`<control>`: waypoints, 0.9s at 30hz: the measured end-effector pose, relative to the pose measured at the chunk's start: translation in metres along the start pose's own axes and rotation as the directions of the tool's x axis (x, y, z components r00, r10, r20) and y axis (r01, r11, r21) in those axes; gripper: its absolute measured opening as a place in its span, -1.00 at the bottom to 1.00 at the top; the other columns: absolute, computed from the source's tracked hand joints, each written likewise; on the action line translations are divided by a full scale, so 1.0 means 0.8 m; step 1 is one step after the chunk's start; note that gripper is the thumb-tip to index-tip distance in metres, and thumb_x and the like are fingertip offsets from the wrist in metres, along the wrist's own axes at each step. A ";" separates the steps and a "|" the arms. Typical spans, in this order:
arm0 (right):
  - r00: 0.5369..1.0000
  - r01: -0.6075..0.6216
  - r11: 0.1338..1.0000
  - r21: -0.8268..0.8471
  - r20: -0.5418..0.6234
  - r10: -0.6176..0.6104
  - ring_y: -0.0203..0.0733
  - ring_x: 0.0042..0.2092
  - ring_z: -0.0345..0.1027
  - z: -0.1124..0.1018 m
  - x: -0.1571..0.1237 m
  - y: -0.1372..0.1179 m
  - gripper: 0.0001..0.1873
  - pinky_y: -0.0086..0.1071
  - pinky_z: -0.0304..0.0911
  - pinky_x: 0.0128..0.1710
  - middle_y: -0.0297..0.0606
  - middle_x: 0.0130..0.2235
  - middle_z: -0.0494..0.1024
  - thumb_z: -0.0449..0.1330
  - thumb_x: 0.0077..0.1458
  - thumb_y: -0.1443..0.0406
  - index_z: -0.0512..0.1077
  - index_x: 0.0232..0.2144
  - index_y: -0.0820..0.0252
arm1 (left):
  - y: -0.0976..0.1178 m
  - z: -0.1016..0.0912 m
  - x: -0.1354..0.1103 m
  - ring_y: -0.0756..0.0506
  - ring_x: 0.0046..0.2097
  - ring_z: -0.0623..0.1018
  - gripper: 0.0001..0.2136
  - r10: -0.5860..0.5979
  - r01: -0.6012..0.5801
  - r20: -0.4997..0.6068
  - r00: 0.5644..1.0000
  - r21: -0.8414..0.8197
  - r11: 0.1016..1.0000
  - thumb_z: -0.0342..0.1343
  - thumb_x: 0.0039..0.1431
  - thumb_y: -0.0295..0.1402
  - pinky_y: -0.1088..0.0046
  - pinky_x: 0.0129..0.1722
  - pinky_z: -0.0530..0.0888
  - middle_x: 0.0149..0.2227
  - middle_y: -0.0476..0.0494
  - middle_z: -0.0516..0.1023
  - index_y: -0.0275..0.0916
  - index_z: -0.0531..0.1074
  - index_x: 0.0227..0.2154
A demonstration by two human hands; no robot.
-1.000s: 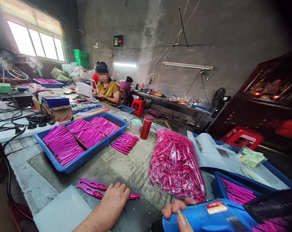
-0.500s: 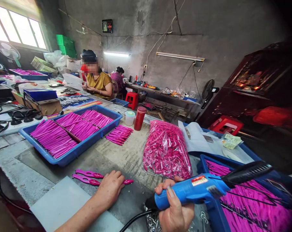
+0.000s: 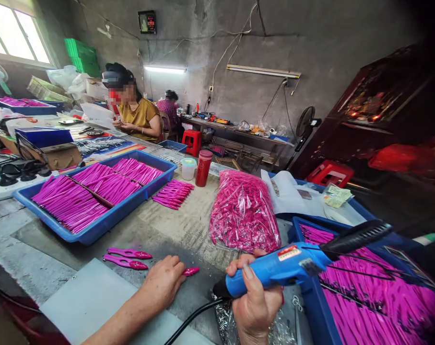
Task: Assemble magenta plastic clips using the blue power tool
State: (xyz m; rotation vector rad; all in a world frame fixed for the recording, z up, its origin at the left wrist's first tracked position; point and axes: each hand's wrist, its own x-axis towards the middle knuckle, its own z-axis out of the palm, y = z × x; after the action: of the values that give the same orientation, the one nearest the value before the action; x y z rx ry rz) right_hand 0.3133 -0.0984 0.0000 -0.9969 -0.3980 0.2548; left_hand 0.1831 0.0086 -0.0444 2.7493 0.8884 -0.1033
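Observation:
My left hand (image 3: 163, 280) lies on the bench with its fingers closed over a pink plier-like tool (image 3: 191, 271), of which only the speckled tip pokes out on the right. To the left of that hand lie two slim pink two-legged pieces (image 3: 127, 258) side by side. My right hand (image 3: 258, 306) is wrapped round a blue electric screwdriver (image 3: 271, 273), its black end pointing up to the right and a cable running from its near end. Below it sits a clear bag of small metal parts (image 3: 224, 318), partly hidden by my hand.
A blue tray (image 3: 84, 235) of pink pieces stands at left, another blue tray (image 3: 312, 299) at right. Between them are a row of pink tools (image 3: 173, 194), a red bottle (image 3: 204, 168), a lidded tub (image 3: 188, 169) and a full plastic bag (image 3: 244, 211). Co-workers (image 3: 140, 117) sit beyond.
The whole view has shifted a little, so things sit further left and higher. My left hand has moved slightly away from the two loose pink pieces. My right hand keeps its hold on the screwdriver.

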 end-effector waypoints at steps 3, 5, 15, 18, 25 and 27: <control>1.000 -0.001 1.000 -0.001 -0.008 0.001 -0.30 -0.56 0.28 0.000 0.000 0.000 -0.61 -0.34 0.20 -0.48 -0.44 -0.51 0.34 0.22 -0.11 0.24 0.19 -0.22 0.20 | 0.001 0.002 0.000 -0.11 -0.20 0.41 -0.81 -0.006 0.006 -0.006 1.000 -0.010 1.000 -0.14 0.20 -0.36 0.40 -0.23 0.32 -0.29 -0.11 0.43 -0.21 0.39 -0.37; 1.000 0.002 1.000 -0.005 -0.009 -0.002 -0.30 -0.56 0.28 0.001 0.000 0.000 -0.61 -0.34 0.20 -0.49 -0.43 -0.51 0.34 0.21 -0.11 0.24 0.20 -0.22 0.21 | 0.002 0.002 0.001 -0.09 -0.21 0.41 -0.81 -0.011 0.011 -0.004 1.000 -0.023 1.000 -0.13 0.20 -0.36 0.42 -0.24 0.32 -0.30 -0.10 0.42 -0.20 0.38 -0.38; 1.000 0.012 1.000 -0.010 0.004 -0.012 -0.30 -0.56 0.29 0.000 0.000 0.001 -0.61 -0.35 0.21 -0.49 -0.44 -0.51 0.34 0.22 -0.11 0.23 0.19 -0.22 0.19 | 0.009 -0.010 0.006 -0.09 -0.20 0.44 -0.87 -0.078 0.082 0.053 0.996 -0.068 0.994 -0.04 0.15 -0.40 0.45 -0.26 0.31 -0.31 -0.07 0.45 -0.20 0.39 -0.43; 1.000 0.023 1.000 -0.018 0.004 -0.023 -0.30 -0.57 0.29 0.001 0.000 0.001 -0.62 -0.36 0.20 -0.50 -0.44 -0.51 0.34 0.21 -0.11 0.23 0.19 -0.23 0.18 | 0.008 -0.011 0.007 -0.07 -0.22 0.44 -0.89 -0.086 0.089 0.037 0.996 -0.091 0.992 0.00 0.11 -0.41 0.48 -0.30 0.29 -0.33 -0.05 0.45 -0.20 0.39 -0.47; 1.000 0.015 0.999 -0.037 -0.006 -0.015 -0.31 -0.57 0.28 0.003 -0.001 0.002 -0.61 -0.35 0.20 -0.49 -0.44 -0.51 0.33 0.22 -0.12 0.24 0.19 -0.23 0.20 | 0.010 -0.020 0.009 -0.04 -0.27 0.45 -0.90 -0.111 0.117 0.045 0.993 -0.164 0.980 0.03 0.06 -0.42 0.52 -0.33 0.27 -0.38 -0.01 0.45 -0.21 0.38 -0.53; 1.000 0.016 0.999 -0.036 -0.005 -0.016 -0.30 -0.57 0.28 0.002 -0.001 0.003 -0.62 -0.35 0.20 -0.49 -0.44 -0.51 0.33 0.22 -0.11 0.25 0.20 -0.23 0.19 | 0.010 -0.021 0.008 -0.04 -0.27 0.44 -0.90 -0.104 0.111 0.046 0.993 -0.177 0.978 0.03 0.07 -0.42 0.53 -0.33 0.27 -0.38 -0.02 0.45 -0.21 0.39 -0.52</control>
State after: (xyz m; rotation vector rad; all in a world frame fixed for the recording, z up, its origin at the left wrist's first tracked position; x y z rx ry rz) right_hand 0.3118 -0.0958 -0.0014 -1.0290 -0.4071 0.2317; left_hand 0.1930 0.0101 -0.0271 2.5255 0.9860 -0.0882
